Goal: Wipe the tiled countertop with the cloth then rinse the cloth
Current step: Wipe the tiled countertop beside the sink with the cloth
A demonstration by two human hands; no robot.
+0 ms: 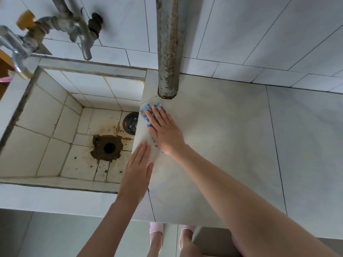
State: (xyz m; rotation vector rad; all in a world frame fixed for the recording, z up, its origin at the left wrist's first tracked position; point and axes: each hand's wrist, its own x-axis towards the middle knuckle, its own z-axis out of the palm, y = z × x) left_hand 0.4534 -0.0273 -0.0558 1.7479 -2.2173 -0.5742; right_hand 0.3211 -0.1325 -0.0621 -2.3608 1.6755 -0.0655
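Right hand (165, 131): my fingers lie straight and slightly spread, pressing the cloth flat.
Cloth (145, 112): on the countertop (222, 141), at the edge beside the sink (46, 115), near the pipe (168, 52).
Left hand (137, 168): fingers straight, flat on that edge.

Soft, even daylight, fairly bright, no hard shadows. The rusty grey vertical metal pipe (168, 47) is reasonably sharp. Left of it, the grey metal taps with the yellow handle (55, 25) are smeared by motion blur. Right of the pipe, the pale grey tiled countertop (232, 127) has a faint dull sheen, no glare. Further right, grout lines bow from wide-angle distortion. Far below the pipe, the grey floor (55, 234) is dimmer.
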